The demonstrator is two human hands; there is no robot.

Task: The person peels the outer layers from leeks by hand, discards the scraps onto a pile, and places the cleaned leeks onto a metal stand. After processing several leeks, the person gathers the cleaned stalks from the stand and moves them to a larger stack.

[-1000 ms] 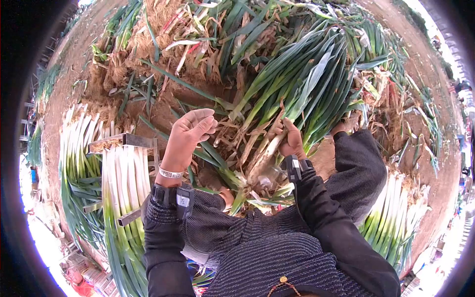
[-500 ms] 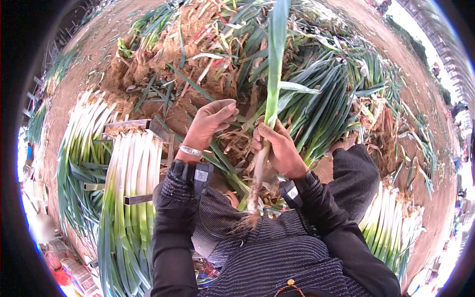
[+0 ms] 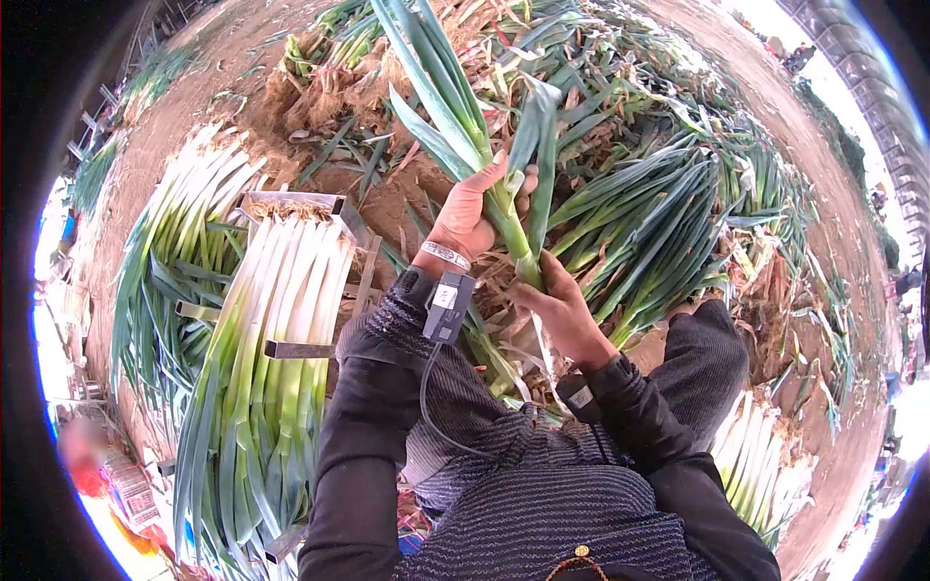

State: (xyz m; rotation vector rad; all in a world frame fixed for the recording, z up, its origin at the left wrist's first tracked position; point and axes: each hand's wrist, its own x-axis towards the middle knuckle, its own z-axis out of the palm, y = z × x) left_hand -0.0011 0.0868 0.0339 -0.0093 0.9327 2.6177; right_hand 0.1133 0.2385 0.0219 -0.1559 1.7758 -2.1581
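Between my hands a long leek (image 3: 511, 230) is held at a slant, its green leaves fanning out at the top. My left hand (image 3: 465, 215) is closed round the green stem, thumb in front. Lower down, my right hand (image 3: 568, 315) grips the same leek, with a pale strip hanging below it. One leaf (image 3: 544, 131) stands apart from the others on the right side. The root end is mostly hidden below my right hand.
To my left, a metal frame (image 3: 363, 230) holds a stack of clean white-stemmed leeks (image 3: 281, 281). More leeks (image 3: 170, 252) lie beyond it. Ahead and right is a heap of untrimmed leeks (image 3: 659, 228), with peeled scraps around. Another white-stemmed bundle (image 3: 760, 455) lies by my right knee.
My left hand has moved across and closed on the leek's green stem. The leek has tipped to the left, and one leaf now parts from it on the right.
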